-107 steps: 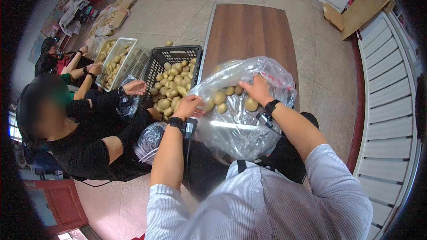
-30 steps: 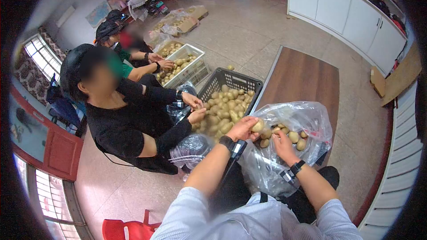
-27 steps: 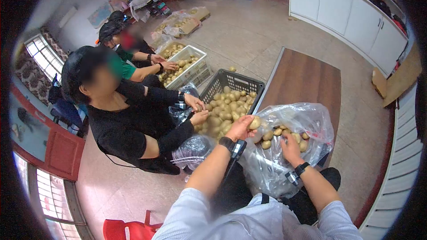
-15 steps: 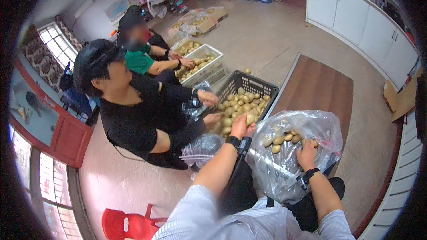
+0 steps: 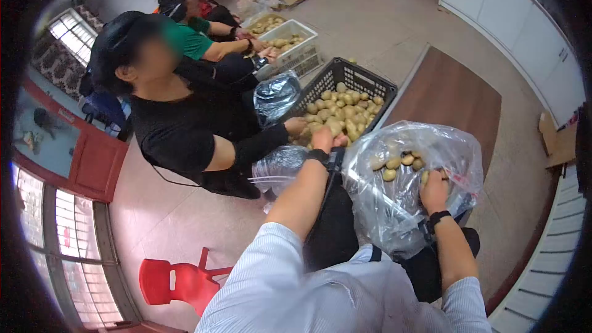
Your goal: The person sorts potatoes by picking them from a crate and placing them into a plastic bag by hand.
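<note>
Potatoes [image 5: 351, 113] are lying heaped in the black crate [image 5: 356, 78]; more are showing hazily in the clear bag [image 5: 394, 228]. Left hand [image 5: 325, 139] is hovering at the crate's near end, right hand [image 5: 435, 189] is resting in the bag beside one potato [image 5: 425, 177] — fingertips hiding, both grips: cannot tell. A co-worker's hand [image 5: 296, 126] is blurring nearby; the bag is covering part of the table [image 5: 450, 92].
</note>
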Available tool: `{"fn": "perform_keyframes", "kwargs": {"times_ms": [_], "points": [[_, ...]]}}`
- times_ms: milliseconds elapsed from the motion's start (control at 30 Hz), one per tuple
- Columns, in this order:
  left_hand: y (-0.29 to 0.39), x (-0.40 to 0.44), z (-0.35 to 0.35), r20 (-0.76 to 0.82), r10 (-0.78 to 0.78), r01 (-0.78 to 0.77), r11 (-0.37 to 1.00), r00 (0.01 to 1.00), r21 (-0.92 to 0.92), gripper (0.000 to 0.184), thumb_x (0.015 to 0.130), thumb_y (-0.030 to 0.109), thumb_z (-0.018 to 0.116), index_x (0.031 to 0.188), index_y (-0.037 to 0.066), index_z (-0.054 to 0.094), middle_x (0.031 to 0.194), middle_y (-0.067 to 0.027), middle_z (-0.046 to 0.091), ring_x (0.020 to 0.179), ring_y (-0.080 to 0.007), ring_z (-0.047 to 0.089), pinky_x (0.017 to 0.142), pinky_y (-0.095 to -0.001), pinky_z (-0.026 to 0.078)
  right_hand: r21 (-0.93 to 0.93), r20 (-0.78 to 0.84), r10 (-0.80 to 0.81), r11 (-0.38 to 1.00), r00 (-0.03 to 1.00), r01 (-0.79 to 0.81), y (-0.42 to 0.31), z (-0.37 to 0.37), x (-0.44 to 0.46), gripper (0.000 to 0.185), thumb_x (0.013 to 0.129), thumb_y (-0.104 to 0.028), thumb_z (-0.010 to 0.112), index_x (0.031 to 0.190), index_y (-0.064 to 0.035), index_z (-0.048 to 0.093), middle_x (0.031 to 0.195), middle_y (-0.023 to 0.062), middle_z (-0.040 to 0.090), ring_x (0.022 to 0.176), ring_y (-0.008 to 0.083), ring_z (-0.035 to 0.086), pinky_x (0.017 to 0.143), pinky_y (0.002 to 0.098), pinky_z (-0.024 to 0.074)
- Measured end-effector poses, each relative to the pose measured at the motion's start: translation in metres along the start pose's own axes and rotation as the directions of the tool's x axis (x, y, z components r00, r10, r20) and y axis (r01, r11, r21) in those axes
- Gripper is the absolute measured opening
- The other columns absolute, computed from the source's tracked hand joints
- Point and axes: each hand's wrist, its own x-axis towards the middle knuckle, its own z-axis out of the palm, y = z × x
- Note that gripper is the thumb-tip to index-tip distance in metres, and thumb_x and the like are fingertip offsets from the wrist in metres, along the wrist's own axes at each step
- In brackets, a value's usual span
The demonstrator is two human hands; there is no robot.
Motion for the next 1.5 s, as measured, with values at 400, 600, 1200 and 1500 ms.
{"fn": "perform_keyframes", "kwargs": {"times_ms": [400,600,1200,1500], "points": [[-0.005,0.014,-0.035,0.463,0.440,-0.356,-0.306,0.769,0.883,0.045,0.074,0.046,0.072,0.062,0.005,0.060,0.063,-0.0173,0.060,0.062,-0.0356,0.060,0.058,-0.0442,0.047,0.126,0.091,0.000,0.992,0.996,-0.011,-0.006,-0.003,-0.013,0.047,0.076,-0.011,0.062,0.118,-0.0067,0.043,0.116,0.0157,0.050,0.097,0.0387,0.058,0.079,0.0471,0.0505],[0.007,-0.004,-0.017,0.511,0.381,-0.391,-0.351,0.770,0.851,0.042,0.075,0.044,0.071,0.062,0.005,0.064,0.066,-0.0177,0.064,0.065,-0.0365,0.063,0.058,-0.0442,0.048,0.239,0.057,-0.038,0.971,0.998,0.023,-0.002,-0.002,-0.019,0.042,0.075,-0.012,0.061,0.114,-0.0049,0.047,0.113,0.0180,0.052,0.101,0.0393,0.056,0.084,0.0460,0.0480],[0.002,-0.037,0.060,0.310,-0.429,0.296,0.870,0.848,0.394,0.027,0.092,0.019,0.055,0.112,0.002,0.048,0.103,-0.0137,0.057,0.077,-0.0315,0.062,0.065,-0.0424,0.057,0.658,0.671,-0.079,-0.396,0.738,-0.640,-0.025,0.001,-0.021,0.018,0.089,-0.019,0.053,0.104,-0.0091,0.055,0.088,0.0021,0.054,0.065,0.0138,0.049,0.054,0.0276,0.0418],[0.000,-0.086,0.100,0.387,-0.582,0.210,0.707,0.716,0.675,0.037,0.092,0.025,0.058,0.118,0.001,0.049,0.106,-0.0159,0.061,0.072,-0.0270,0.065,0.060,-0.0390,0.058,0.673,0.549,-0.361,-0.343,0.754,-0.655,-0.065,-0.041,-0.009,0.029,0.095,-0.021,0.052,0.120,-0.0057,0.053,0.099,0.0049,0.063,0.071,0.0114,0.054,0.061,0.0254,0.0445]]}}
